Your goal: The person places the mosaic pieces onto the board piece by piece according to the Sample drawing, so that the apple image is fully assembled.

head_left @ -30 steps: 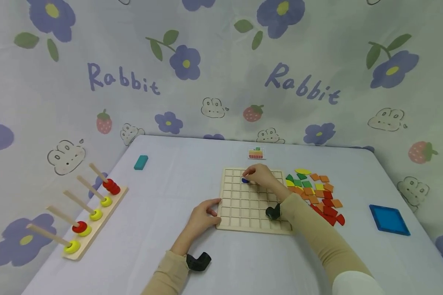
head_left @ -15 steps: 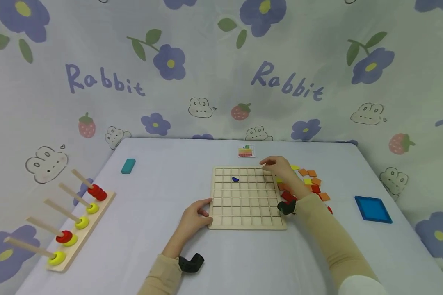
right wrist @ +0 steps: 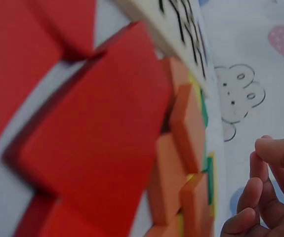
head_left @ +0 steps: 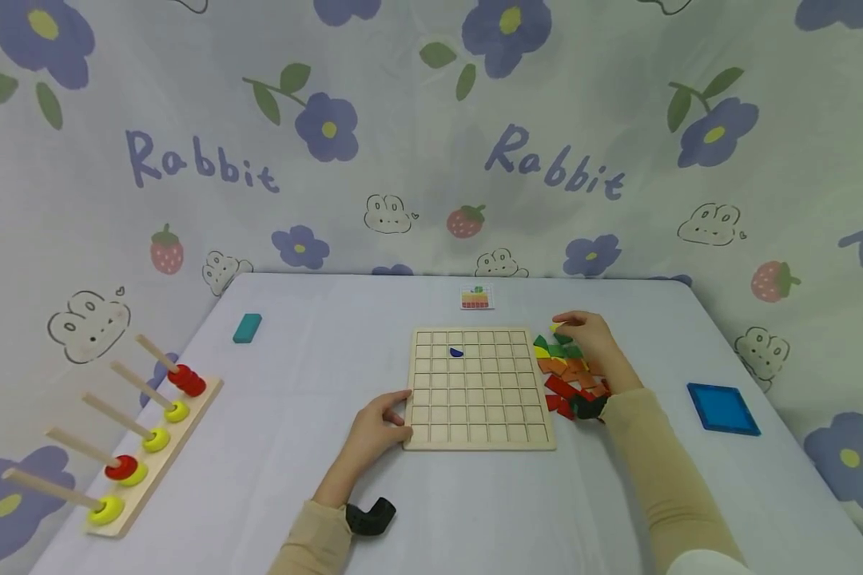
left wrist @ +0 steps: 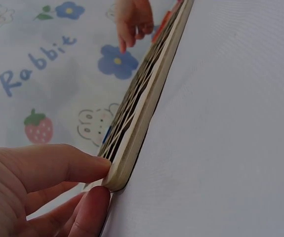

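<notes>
A wooden grid board [head_left: 479,449] lies flat on the table, with one small blue half-round piece [head_left: 456,352] in its upper part. My left hand [head_left: 374,427] holds the board's left edge near the front corner, thumb and fingers at the rim; the left wrist view shows the board corner [left wrist: 117,182] between the digits. My right hand [head_left: 593,335] is past the board's right side, fingertips right at a yellow piece [head_left: 557,327] at the far end of a loose pile. In the right wrist view nothing shows between its loosely bent fingers [right wrist: 275,153].
Red tiles [head_left: 561,387], orange tiles [head_left: 550,366] and green tiles [head_left: 542,341] lie heaped beside the board. A picture card [head_left: 477,297] lies behind it. At left are a peg stand [head_left: 161,463] with rings and a teal block [head_left: 248,327]; at right, a blue tray [head_left: 723,409].
My right hand has let go of the blue piece on the board and moved right to the far end of the pile. The left hand stays at the board's edge; the head view has shifted.
</notes>
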Demonstrator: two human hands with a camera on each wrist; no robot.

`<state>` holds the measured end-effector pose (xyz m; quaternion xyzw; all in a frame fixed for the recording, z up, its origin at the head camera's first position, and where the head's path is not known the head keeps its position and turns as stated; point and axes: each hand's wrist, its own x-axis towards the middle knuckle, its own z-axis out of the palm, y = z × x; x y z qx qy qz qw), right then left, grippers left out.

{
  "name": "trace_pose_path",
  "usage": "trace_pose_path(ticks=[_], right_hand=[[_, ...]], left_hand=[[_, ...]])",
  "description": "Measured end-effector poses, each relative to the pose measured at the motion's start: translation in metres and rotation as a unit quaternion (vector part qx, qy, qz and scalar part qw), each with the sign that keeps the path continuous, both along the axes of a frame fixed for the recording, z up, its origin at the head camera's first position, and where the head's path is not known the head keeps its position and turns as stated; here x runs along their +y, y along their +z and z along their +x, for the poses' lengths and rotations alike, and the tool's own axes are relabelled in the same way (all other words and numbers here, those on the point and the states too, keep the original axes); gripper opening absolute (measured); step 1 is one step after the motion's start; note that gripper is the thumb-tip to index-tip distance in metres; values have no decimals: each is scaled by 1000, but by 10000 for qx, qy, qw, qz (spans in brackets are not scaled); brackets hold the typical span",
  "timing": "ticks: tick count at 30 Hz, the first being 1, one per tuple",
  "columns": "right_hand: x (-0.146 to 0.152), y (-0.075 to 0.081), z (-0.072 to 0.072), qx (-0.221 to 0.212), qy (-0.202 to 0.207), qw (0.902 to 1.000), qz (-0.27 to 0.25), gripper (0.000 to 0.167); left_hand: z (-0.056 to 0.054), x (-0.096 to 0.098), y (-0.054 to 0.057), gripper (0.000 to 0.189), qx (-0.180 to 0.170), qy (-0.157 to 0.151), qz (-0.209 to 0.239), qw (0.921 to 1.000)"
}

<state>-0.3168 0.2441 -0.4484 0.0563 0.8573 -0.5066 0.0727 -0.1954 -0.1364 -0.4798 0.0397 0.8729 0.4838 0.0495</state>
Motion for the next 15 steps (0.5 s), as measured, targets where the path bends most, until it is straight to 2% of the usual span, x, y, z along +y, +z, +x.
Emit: trace_pose_path(ticks=[8, 15], right_hand=[[10, -9, 3, -138, -254, 9993, 229, 35], [10, -11, 4, 170, -157, 9921, 1234, 33]], left_hand=[[2, 0, 1, 60, -18, -27, 11, 10000], [3, 0, 2, 60, -28, -31, 8, 10000]])
